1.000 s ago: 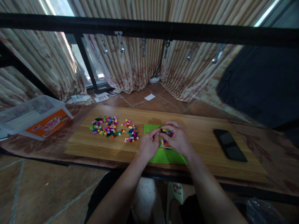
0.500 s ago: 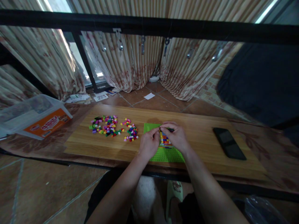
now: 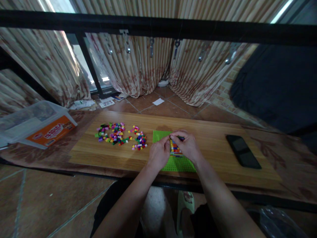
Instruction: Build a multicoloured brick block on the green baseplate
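A green studded baseplate (image 3: 178,165) lies on the wooden board, and a block of multicoloured toy bricks (image 3: 175,149) is built up on it. My left hand (image 3: 159,153) is closed at the left side of the brick block, its thumb and forefinger together at the far left corner. From the right, my right hand (image 3: 187,145) arches over the block with its fingertips pinched at that same corner, close to the left fingertips. Whatever is between the fingertips is too small and covered to make out. The fingers hide the far part of the block.
Loose coloured bricks (image 3: 114,134) lie in piles on the board (image 3: 210,138) to the left. A black phone (image 3: 242,152) rests at the right. A clear plastic tub (image 3: 49,115) with an orange label stands at the far left. A black bar (image 3: 158,24) crosses above.
Both hands stay at the far left corner of the brick block with only slight finger movement. The view has shifted a little.
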### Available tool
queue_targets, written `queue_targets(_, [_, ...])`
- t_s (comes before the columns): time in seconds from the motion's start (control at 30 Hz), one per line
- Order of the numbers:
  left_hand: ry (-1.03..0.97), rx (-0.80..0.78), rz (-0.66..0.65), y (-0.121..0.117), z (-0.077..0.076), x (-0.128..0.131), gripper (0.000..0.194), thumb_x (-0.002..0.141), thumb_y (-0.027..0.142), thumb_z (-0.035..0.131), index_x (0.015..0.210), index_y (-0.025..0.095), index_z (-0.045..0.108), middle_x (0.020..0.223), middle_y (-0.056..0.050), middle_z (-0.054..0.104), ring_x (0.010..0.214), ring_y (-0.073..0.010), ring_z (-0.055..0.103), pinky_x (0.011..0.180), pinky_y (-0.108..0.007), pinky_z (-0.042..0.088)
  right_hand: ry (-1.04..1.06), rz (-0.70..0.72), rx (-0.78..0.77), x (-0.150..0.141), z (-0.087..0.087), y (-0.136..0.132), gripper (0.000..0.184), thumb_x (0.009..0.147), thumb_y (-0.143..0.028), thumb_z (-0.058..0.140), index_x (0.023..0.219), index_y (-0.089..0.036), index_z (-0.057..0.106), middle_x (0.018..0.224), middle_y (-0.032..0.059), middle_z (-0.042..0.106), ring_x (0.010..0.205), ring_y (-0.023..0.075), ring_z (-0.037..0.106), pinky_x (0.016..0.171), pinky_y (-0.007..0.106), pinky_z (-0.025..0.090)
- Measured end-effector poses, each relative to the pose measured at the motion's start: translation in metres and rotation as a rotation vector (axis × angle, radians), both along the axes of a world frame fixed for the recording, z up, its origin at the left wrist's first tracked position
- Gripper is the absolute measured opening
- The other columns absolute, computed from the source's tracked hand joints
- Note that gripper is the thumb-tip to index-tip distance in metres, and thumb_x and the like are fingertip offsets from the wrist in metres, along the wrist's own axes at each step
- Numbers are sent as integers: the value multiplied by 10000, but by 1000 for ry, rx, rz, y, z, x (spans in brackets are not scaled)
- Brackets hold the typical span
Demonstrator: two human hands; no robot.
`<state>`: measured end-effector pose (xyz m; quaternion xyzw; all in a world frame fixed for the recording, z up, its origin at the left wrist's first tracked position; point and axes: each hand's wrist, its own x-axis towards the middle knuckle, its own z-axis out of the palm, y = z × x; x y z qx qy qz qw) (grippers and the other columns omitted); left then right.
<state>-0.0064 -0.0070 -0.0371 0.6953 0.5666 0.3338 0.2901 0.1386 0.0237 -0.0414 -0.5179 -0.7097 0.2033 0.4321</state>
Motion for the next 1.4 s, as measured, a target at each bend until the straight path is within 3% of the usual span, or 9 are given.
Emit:
queue_targets(0.2, [206, 8, -27, -6, 2, 3, 438, 975, 296, 317, 1346, 241, 543, 967, -90, 748, 848, -241, 702, 767, -341, 503, -180, -9, 117, 4, 4, -9, 214, 901, -272, 533, 898, -227, 742, 941, 83, 699, 924, 221, 635, 877, 397, 500])
queue_targets(0.37, [250, 21, -39, -7, -1, 6, 453, 982, 311, 288, 1365, 231, 515, 952, -100, 746, 839, -250, 705, 759, -354, 511, -280, -28, 164, 5, 3, -18, 256, 919, -264, 497, 992, -234, 740, 1013, 101, 703, 976, 246, 621, 915, 436, 493])
queue_targets(0.67, [76, -23, 1, -3, 3, 8, 415, 955, 260, 374, 1301, 171, 584, 1182, -112, 699, 1045, -240, 670, 936, -354, 489, -15, -59, 72, 6, 4, -20, 276, 925, -285, 477, 1058, -218, 710, 1034, 81, 723, 980, 205, 659, 902, 382, 518])
queue_targets(0.83, [19, -33, 21, 1, 0, 8, 405, 948, 262, 387, 1266, 159, 617, 1184, -116, 698, 1069, -247, 664, 946, -355, 485, 35, -66, 7, 6, 6, -18, 276, 919, -307, 480, 1014, -202, 716, 1037, 94, 721, 969, 208, 667, 877, 370, 520])
queue_targets(1.07, [106, -25, -3, -1, 2, 11, 408, 959, 286, 360, 1261, 173, 610, 1105, -131, 724, 972, -254, 689, 861, -353, 501, 87, -76, -72, 3, 1, -11, 259, 893, -356, 516, 895, -213, 731, 904, 56, 742, 838, 187, 675, 784, 328, 523])
queue_targets(1.4, [273, -10, -31, -6, 5, 10, 456, 977, 311, 283, 1301, 152, 561, 972, -159, 736, 877, -283, 696, 784, -369, 491, 351, -140, -231, -1, -14, 9, 174, 737, -356, 676, 804, -214, 753, 811, 28, 771, 750, 184, 709, 720, 313, 548])
